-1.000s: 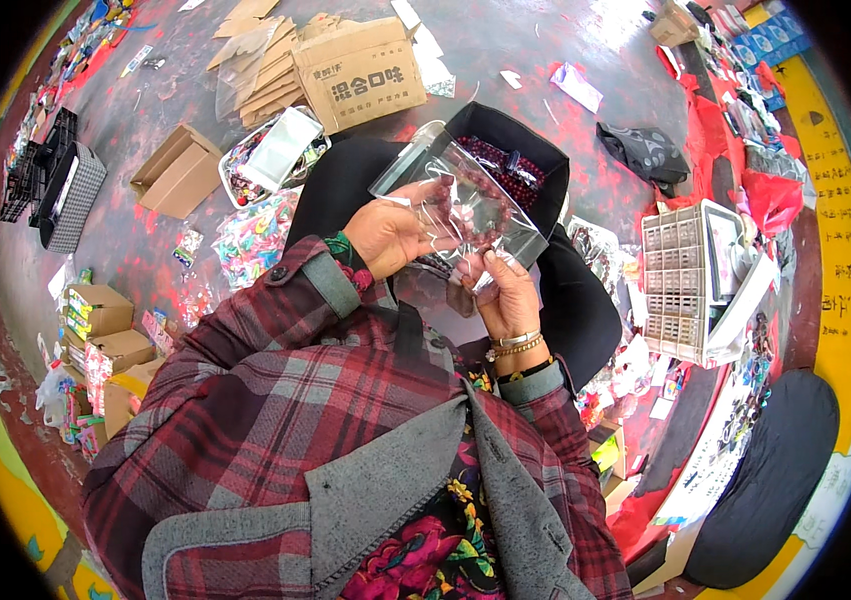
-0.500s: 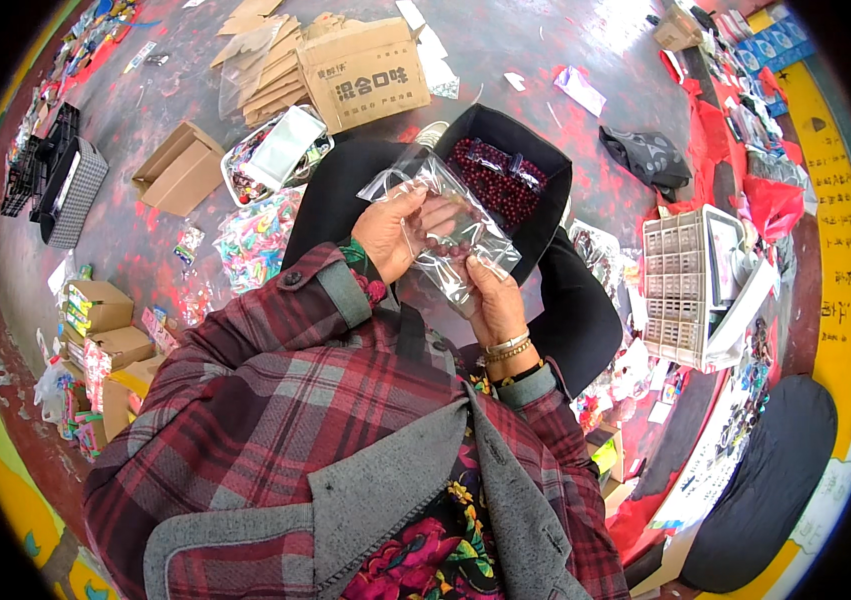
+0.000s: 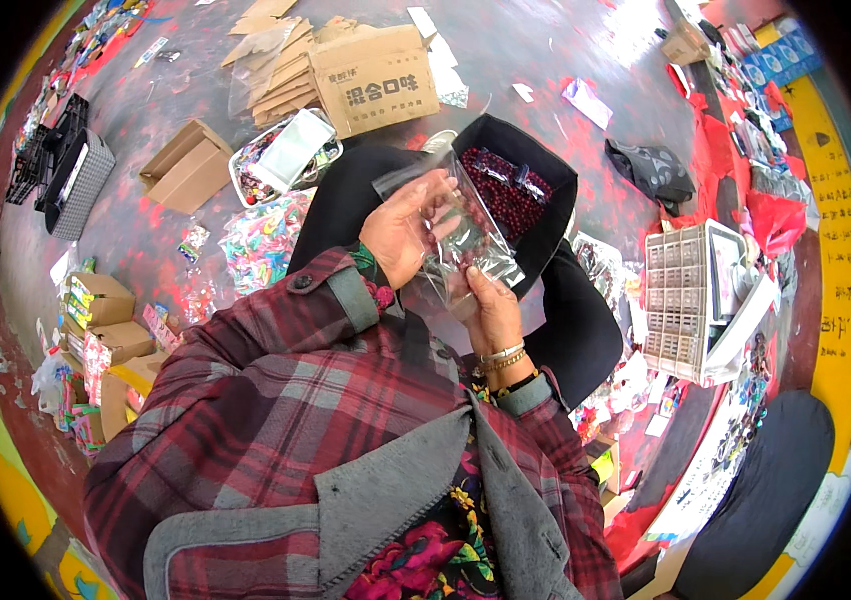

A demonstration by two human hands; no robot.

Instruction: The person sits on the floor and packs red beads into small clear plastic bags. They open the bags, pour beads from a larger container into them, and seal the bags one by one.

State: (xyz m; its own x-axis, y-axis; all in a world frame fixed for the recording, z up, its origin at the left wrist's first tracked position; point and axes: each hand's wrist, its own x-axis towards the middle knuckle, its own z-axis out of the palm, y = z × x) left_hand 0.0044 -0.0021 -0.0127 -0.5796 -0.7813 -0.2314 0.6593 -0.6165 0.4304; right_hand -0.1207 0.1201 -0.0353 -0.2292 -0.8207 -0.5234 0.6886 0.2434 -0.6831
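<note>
A clear plastic bag (image 3: 480,240) is held over my lap, between both hands. My left hand (image 3: 400,228) is at its left side, fingers curved along the film and partly seen through it. My right hand (image 3: 493,308) pinches the bag's lower part between thumb and fingers. Something small and dark shows through the film near the right thumb; glare hides its shape. Just beyond the bag, a black open box (image 3: 567,190) rests between my legs. Inside it lie dark red bead strings (image 3: 505,192), partly under clear plastic.
Left of my legs are a white basket (image 3: 330,150) of small goods, colourful packets (image 3: 260,235) and an open carton (image 3: 185,168). A cardboard box (image 3: 375,85) stands ahead beside flattened cardboard. To the right are a pale plastic crate (image 3: 673,300) and a dark bag (image 3: 650,172).
My left hand has shifted slightly along the bag, its fingers now straighter and closer together. My right hand still pinches the lower part. The whole view has shifted a little.
</note>
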